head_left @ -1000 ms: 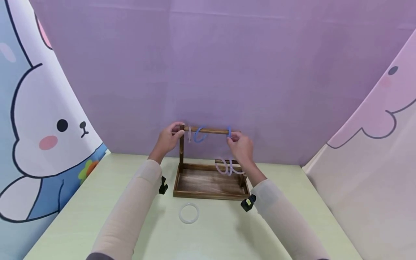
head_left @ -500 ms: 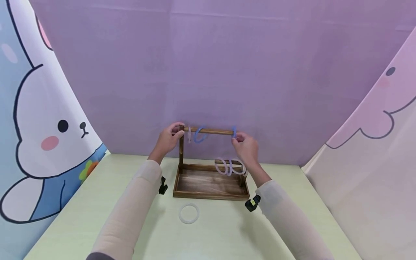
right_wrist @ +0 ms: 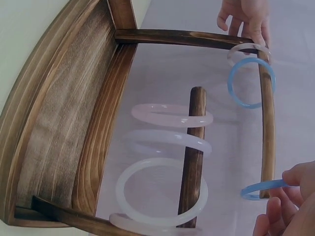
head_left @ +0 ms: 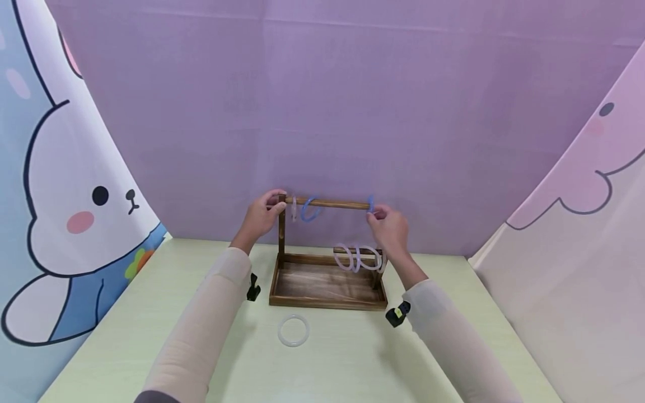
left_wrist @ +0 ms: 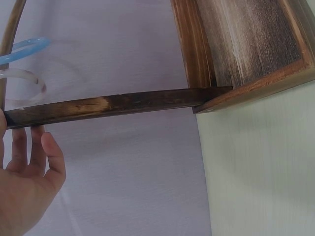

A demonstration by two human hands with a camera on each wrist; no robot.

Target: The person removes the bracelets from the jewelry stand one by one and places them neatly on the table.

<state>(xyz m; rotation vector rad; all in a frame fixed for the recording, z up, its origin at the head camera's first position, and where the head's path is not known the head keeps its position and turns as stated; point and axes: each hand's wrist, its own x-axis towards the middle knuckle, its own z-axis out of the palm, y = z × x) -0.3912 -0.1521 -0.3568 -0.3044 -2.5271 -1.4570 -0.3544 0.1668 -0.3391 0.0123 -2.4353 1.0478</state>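
At the right end of the upper bar (head_left: 332,204) of a wooden rack, my right hand (head_left: 390,228) pinches a blue ring (head_left: 370,203). The right wrist view shows this blue ring (right_wrist: 263,186) around the bar's tip, between thumb and fingers of the right hand (right_wrist: 290,206). My left hand (head_left: 259,217) grips the top of the left post (head_left: 281,229), where the bar joins it. Near that post a clear pinkish ring (head_left: 294,209) and another blue ring (head_left: 308,209) hang on the bar. In the left wrist view the left hand (left_wrist: 32,177) has its fingers at the post (left_wrist: 108,104).
Several pale rings (head_left: 345,257) hang on the short lower bar (right_wrist: 192,162), above the rack's tray (head_left: 327,305). One clear ring (head_left: 293,346) lies on the table (head_left: 322,358) in front. A purple cloth (head_left: 322,112) stands behind the rack.
My right hand has moved to the right with the blue ring, along the upper bar to its tip. The left hand has stayed at the post.
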